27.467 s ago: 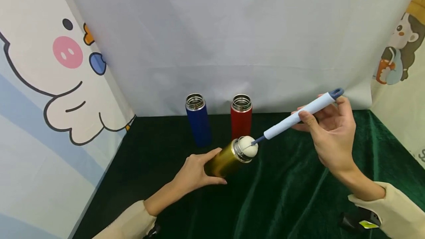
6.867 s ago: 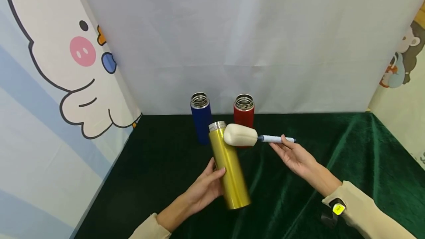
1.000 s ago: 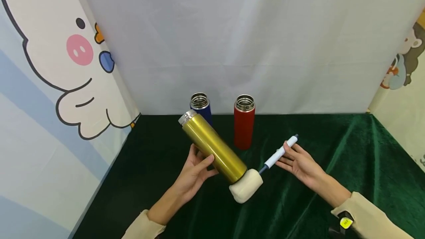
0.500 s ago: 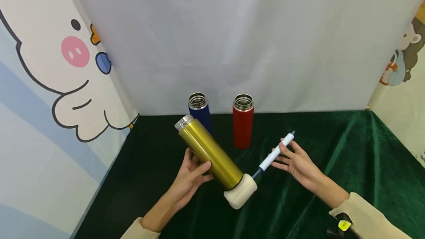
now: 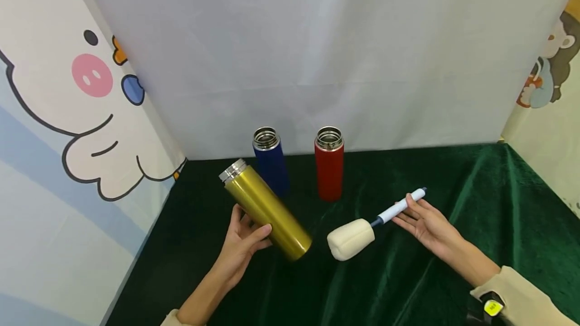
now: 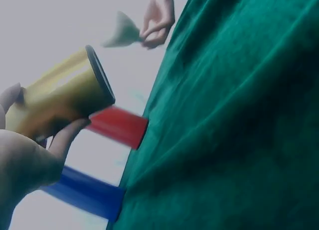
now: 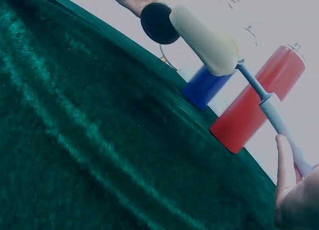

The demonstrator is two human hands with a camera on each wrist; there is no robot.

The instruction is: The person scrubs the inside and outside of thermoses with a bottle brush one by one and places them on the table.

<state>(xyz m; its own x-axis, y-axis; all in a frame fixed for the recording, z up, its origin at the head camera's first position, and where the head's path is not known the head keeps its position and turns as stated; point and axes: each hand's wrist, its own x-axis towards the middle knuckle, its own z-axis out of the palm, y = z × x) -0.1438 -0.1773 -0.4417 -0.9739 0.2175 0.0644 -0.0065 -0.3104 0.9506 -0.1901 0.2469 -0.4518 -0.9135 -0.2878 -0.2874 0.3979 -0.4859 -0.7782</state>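
My left hand grips a gold, lidless metal flask around its middle, held off the table and tilted with its steel neck up to the left. In the left wrist view, the dark-rimmed base of the flask points toward the upper right. My right hand pinches the pale blue handle of a sponge bottle brush between thumb and fingers. Its thick cream sponge head points left, a small gap away from the flask's base. The right wrist view shows the brush with its dark blue stem between head and handle.
Behind the hands, a blue flask and a red flask stand upright and lidless on the dark green velvet cloth. The gold flask partly overlaps the blue one. A pale grey backdrop rises at the table's back edge.
Over the last second the sponge head has come away from the gold flask's base and moved right. The flask has shifted left. Much earlier, the sponge was in the flask's mouth.
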